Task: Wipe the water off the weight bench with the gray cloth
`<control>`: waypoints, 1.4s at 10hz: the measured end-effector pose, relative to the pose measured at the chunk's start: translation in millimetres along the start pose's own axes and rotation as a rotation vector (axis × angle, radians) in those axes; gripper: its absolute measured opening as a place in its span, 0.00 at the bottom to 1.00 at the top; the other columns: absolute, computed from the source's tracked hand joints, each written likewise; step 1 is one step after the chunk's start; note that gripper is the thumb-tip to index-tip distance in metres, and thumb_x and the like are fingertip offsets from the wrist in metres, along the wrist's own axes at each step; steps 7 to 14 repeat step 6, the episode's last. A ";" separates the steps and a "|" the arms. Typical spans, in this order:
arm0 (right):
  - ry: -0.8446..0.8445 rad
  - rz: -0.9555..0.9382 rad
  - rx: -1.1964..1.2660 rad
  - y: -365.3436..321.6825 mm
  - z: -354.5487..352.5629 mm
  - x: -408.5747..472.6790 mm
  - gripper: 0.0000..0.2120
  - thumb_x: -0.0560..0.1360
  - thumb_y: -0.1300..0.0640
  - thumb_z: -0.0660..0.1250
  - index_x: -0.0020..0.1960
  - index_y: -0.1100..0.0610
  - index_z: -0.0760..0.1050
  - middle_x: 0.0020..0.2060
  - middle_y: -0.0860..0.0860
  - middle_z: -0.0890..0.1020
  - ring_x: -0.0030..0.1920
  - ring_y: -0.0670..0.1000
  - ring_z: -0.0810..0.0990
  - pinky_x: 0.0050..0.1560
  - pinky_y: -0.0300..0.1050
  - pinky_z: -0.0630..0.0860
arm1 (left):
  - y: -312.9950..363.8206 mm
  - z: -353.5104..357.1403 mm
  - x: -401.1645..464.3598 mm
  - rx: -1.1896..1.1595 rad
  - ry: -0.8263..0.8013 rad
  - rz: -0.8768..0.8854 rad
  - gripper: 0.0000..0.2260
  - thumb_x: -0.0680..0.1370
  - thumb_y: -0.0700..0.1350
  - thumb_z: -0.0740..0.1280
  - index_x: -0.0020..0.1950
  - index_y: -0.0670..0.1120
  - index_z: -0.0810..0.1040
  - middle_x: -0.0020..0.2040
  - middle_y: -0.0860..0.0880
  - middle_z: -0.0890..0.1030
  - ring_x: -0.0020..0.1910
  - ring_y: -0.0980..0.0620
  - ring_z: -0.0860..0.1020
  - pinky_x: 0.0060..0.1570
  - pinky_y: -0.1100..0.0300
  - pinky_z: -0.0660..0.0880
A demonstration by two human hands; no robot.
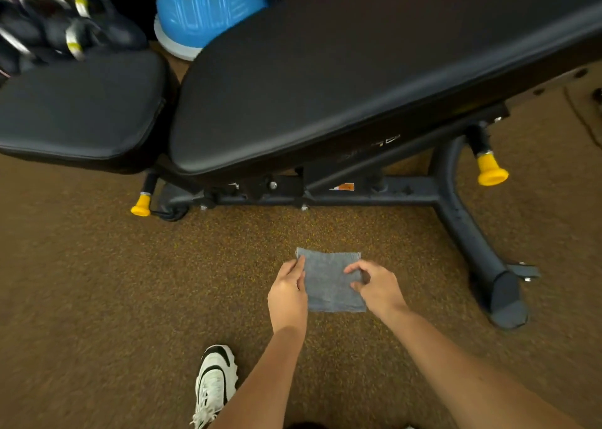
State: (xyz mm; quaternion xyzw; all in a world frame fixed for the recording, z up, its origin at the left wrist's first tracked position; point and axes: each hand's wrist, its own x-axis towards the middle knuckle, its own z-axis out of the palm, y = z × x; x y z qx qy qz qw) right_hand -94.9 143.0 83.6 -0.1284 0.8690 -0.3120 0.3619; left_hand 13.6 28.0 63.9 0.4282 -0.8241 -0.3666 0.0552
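The gray cloth (330,282), a small folded square, is held flat in front of me above the floor. My left hand (288,293) pinches its left edge and my right hand (378,287) pinches its right edge. The black padded weight bench stretches across the upper view, with a long back pad (342,70) and a separate seat pad (81,109) to its left. The cloth is well in front of and below the bench, not touching it. I cannot make out water on the dark pads.
The bench's dark steel frame (462,226) runs along the brown speckled floor (97,282), with yellow pull knobs (492,169) (141,205). A blue dome trainer (208,8) and dumbbells (62,27) lie behind. My white shoe (215,383) is at the bottom.
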 end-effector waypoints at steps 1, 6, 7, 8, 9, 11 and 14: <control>0.023 -0.002 0.044 21.6 20.6 20.0 0.13 0.74 0.67 0.67 0.49 0.49 0.78 0.51 0.45 0.74 0.45 0.45 0.72 0.38 0.33 0.64 | -20.2 21.6 8.4 0.025 0.018 -0.020 0.16 0.80 0.38 0.60 0.67 0.45 0.74 0.62 0.51 0.76 0.58 0.54 0.76 0.53 0.71 0.65; -0.064 0.081 0.031 46.0 43.0 46.9 0.18 0.76 0.67 0.64 0.63 0.53 0.75 0.62 0.49 0.71 0.50 0.45 0.69 0.44 0.25 0.66 | -53.0 54.7 13.2 0.140 -0.131 -0.108 0.17 0.82 0.44 0.56 0.71 0.50 0.68 0.72 0.52 0.64 0.66 0.52 0.68 0.59 0.64 0.66; -0.064 0.081 0.031 46.0 43.0 46.9 0.18 0.76 0.67 0.64 0.63 0.53 0.75 0.62 0.49 0.71 0.50 0.45 0.69 0.44 0.25 0.66 | -53.0 54.7 13.2 0.140 -0.131 -0.108 0.17 0.82 0.44 0.56 0.71 0.50 0.68 0.72 0.52 0.64 0.66 0.52 0.68 0.59 0.64 0.66; -0.064 0.081 0.031 46.0 43.0 46.9 0.18 0.76 0.67 0.64 0.63 0.53 0.75 0.62 0.49 0.71 0.50 0.45 0.69 0.44 0.25 0.66 | -53.0 54.7 13.2 0.140 -0.131 -0.108 0.17 0.82 0.44 0.56 0.71 0.50 0.68 0.72 0.52 0.64 0.66 0.52 0.68 0.59 0.64 0.66; -0.064 0.081 0.031 46.0 43.0 46.9 0.18 0.76 0.67 0.64 0.63 0.53 0.75 0.62 0.49 0.71 0.50 0.45 0.69 0.44 0.25 0.66 | -53.0 54.7 13.2 0.140 -0.131 -0.108 0.17 0.82 0.44 0.56 0.71 0.50 0.68 0.72 0.52 0.64 0.66 0.52 0.68 0.59 0.64 0.66; -0.064 0.081 0.031 46.0 43.0 46.9 0.18 0.76 0.67 0.64 0.63 0.53 0.75 0.62 0.49 0.71 0.50 0.45 0.69 0.44 0.25 0.66 | -53.0 54.7 13.2 0.140 -0.131 -0.108 0.17 0.82 0.44 0.56 0.71 0.50 0.68 0.72 0.52 0.64 0.66 0.52 0.68 0.59 0.64 0.66; -0.064 0.081 0.031 46.0 43.0 46.9 0.18 0.76 0.67 0.64 0.63 0.53 0.75 0.62 0.49 0.71 0.50 0.45 0.69 0.44 0.25 0.66 | -53.0 54.7 13.2 0.140 -0.131 -0.108 0.17 0.82 0.44 0.56 0.71 0.50 0.68 0.72 0.52 0.64 0.66 0.52 0.68 0.59 0.64 0.66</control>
